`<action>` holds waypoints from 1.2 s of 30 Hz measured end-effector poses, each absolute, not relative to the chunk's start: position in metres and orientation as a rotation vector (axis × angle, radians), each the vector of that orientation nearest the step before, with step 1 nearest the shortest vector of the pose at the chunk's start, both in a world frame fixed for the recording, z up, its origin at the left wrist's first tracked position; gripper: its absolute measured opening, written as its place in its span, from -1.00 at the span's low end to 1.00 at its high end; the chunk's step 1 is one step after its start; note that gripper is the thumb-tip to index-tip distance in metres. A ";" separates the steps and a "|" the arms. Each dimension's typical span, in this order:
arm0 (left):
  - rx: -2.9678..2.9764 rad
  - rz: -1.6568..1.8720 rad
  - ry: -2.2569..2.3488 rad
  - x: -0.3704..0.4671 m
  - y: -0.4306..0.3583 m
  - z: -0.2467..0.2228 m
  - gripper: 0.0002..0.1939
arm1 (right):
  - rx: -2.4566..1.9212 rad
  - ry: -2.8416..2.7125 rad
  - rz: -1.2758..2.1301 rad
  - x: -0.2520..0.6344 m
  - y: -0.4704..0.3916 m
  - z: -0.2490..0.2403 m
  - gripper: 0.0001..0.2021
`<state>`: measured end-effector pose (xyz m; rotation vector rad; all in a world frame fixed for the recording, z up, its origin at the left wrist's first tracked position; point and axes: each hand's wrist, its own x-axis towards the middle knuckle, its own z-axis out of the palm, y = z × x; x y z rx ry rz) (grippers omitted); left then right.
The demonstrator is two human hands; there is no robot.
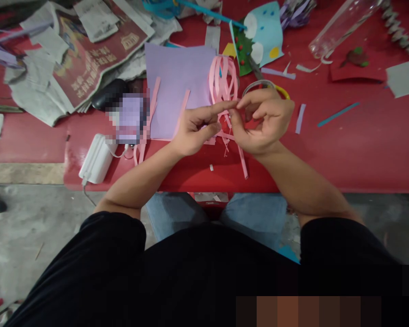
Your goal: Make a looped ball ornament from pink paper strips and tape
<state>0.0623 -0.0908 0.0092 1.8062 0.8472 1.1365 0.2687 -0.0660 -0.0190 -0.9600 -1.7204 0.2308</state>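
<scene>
My left hand [199, 127] is over the front part of the red table, its index finger stretched out and its thumb apart; no object shows in it. At that fingertip, the thumb and index finger of my right hand [262, 119] are pinched together. Anything between them is too small to make out. Just behind the hands stands a bundle of looped pink paper strips [223, 79], its lower part partly hidden by my fingers. A purple sheet [180, 72] lies behind my left hand, with loose pink strips [153, 106] on and beside it.
Scissors [282, 92] lie partly hidden behind my right hand. Newspapers [98, 54], a blurred-out phone [130, 116] and a white power bank [98, 159] are at the left. A blue decorated card [266, 36], a clear bottle [344, 27] and a teal strip [338, 114] lie at the right.
</scene>
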 end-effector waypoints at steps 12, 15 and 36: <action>1.781 1.115 0.837 0.066 -0.090 0.003 -0.49 | -0.875 -1.679 0.292 0.270 -0.064 -0.028 -0.58; 1.768 1.127 0.855 0.066 -0.090 0.002 -0.50 | -0.900 -1.696 0.312 0.271 -0.064 -0.026 -0.55; 0.980 1.196 0.647 0.069 -0.084 0.025 -0.50 | -0.610 -1.670 0.157 0.272 -0.061 -0.009 -0.69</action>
